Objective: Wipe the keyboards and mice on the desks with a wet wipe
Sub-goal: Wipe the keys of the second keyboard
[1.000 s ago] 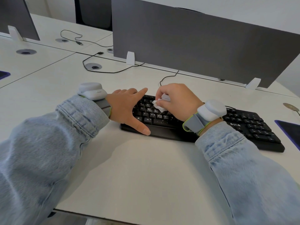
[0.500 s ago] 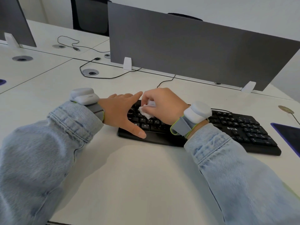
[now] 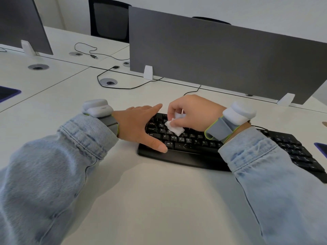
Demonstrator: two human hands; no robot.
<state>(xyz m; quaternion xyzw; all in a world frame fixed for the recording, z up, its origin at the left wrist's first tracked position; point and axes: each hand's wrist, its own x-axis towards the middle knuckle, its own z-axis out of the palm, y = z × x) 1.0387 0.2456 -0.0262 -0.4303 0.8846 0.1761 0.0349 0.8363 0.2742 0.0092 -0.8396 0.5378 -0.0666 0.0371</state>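
Your right hand (image 3: 192, 114) pinches a crumpled white wipe (image 3: 174, 127) between thumb and fingertips, and the wipe presses on the keys near the left end of the black keyboard (image 3: 198, 147). Your left hand (image 3: 138, 126) is spread flat: index finger pointing along the keyboard's far left corner, thumb lying over its near left corner, palm on the desk (image 3: 150, 200) just beside the left edge. So the left end of the keyboard sits framed between that finger and thumb.

The keyboard lies slightly slanted, its right end running under your right sleeve (image 3: 276, 183) toward the right border of the view, where the number pad shows. Its near edge, a plain wrist strip, is bare. Its cable (image 3: 192, 91) runs back from behind your right hand toward the grey divider (image 3: 221, 55).

In front of the keyboard the desk is wide open right up to you. Left of your left hand the surface is also free as far as the seam with the next desk. Behind the keyboard there is a bare strip before the divider, crossed by a second cable looping to a grommet (image 3: 108, 81). A dark mat corner (image 3: 321, 147) peeks in at the right border, just beyond the number pad. No mouse can be made out
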